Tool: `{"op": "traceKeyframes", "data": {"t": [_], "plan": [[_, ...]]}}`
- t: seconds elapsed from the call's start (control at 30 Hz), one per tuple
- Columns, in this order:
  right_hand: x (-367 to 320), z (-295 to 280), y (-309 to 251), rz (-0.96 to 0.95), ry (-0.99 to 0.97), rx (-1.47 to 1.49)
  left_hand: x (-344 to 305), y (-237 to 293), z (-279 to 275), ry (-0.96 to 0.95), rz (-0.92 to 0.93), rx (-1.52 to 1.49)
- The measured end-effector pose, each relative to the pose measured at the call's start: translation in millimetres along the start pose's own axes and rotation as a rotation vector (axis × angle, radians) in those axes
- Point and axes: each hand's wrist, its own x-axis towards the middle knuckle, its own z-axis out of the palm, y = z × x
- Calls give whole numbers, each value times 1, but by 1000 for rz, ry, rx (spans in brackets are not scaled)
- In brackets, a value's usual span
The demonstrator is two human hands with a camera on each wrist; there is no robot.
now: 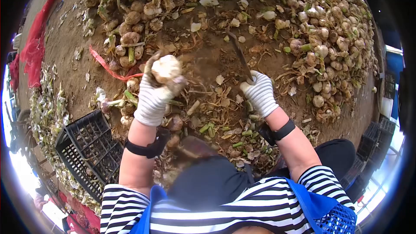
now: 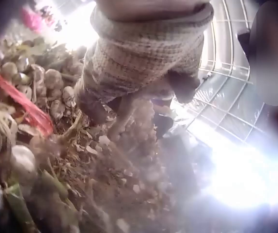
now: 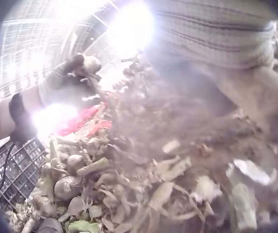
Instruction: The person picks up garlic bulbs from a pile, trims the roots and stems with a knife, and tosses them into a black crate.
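Note:
In the head view my left hand (image 1: 151, 102), in a striped white knit glove, grips a pale garlic bulb (image 1: 166, 68), its fingers soiled and blurred. My right hand (image 1: 261, 94), gloved alike, holds a knife (image 1: 239, 52) whose dark, narrow blade points up and away. Bulb and blade are apart, with littered ground between them. From the right wrist, the left hand's bulb (image 3: 91, 64) shows raised beyond the trimmings. The left wrist view has the glove (image 2: 139, 56) from behind, with the bulb mostly hidden.
Garlic heaps lie at the right (image 1: 333, 56) and upper left (image 1: 130, 17). A black plastic crate (image 1: 89, 149) stands tilted at lower left. A red strip (image 1: 108, 68) runs near the left hand, and red netting (image 1: 37, 47) lies farther left. Cut stems (image 1: 210, 128) and husks litter the soil.

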Motion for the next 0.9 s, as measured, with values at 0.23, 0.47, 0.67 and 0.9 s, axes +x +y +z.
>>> {"op": "traceKeyframes", "data": {"t": [0.23,0.47,0.67,0.9], "plan": [[-38,37,-63,-247,-125,780,-6,-18,50,116,42,-214],[-32,70,-16,-99,-320,188,6,-14,74,-158,162,-205],[-1,131,90,14,-335,691,33,-2,156,-267,480,1280],[-10,29,18,230,-52,720,7,28,43,-355,343,2382]]}}
